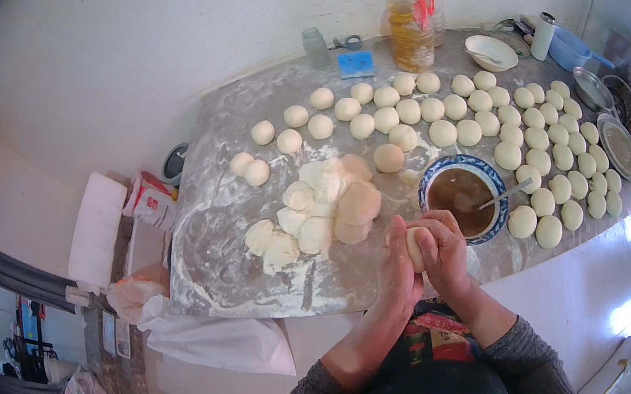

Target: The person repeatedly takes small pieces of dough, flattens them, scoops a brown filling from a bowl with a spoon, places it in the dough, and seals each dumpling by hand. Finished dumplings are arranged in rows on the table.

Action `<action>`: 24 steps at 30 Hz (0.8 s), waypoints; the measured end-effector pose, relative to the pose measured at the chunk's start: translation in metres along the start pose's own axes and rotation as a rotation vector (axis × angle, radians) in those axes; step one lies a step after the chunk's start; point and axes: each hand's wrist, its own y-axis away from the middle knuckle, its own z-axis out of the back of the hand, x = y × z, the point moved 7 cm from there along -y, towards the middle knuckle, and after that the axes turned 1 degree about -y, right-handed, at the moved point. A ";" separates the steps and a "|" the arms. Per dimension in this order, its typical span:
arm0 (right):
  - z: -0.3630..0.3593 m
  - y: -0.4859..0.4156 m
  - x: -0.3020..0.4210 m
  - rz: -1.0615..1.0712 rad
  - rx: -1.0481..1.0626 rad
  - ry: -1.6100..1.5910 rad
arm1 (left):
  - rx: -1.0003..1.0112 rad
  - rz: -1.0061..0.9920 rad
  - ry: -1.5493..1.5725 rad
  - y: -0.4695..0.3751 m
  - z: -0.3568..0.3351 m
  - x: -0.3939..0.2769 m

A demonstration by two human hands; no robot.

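Observation:
Just above the table's near edge, my left hand [396, 271] and my right hand [445, 250] are cupped together around a piece of dough [416, 250]. Only part of that dough shows between the palms and fingers. Right beside my right hand stands a blue-and-white patterned bowl [491, 169] holding a brown liquid [457, 199]. A metal spoon [507, 193] rests in it, its handle over the rim. To the left of my hands lies a heap of floured dough pieces [316, 234], several pressed against one another.
Rows of round dough balls [455, 107] cover the table's back and right side. The floury table [211, 244] has oil bottles [411, 27], a glass jar [315, 48], a blue box [356, 65] and a white bowl [491, 53] along the wall. Metal lids [619, 146] lie at the right edge.

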 end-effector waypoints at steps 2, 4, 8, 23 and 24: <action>0.004 0.000 -0.004 -0.085 -0.023 -0.004 | -0.019 -0.137 -0.098 -0.004 0.006 -0.008; 0.006 0.003 -0.007 -0.160 0.012 -0.025 | 0.019 -0.089 -0.096 -0.008 0.012 -0.008; 0.001 0.019 -0.019 -0.413 0.143 -0.327 | 0.562 0.076 0.143 -0.002 -0.013 -0.014; 0.025 0.011 -0.012 -0.205 0.173 -0.353 | 0.270 0.247 -0.188 0.022 -0.002 -0.032; 0.015 0.014 -0.007 -0.149 0.349 -0.318 | 0.255 0.341 -0.330 0.023 0.002 -0.026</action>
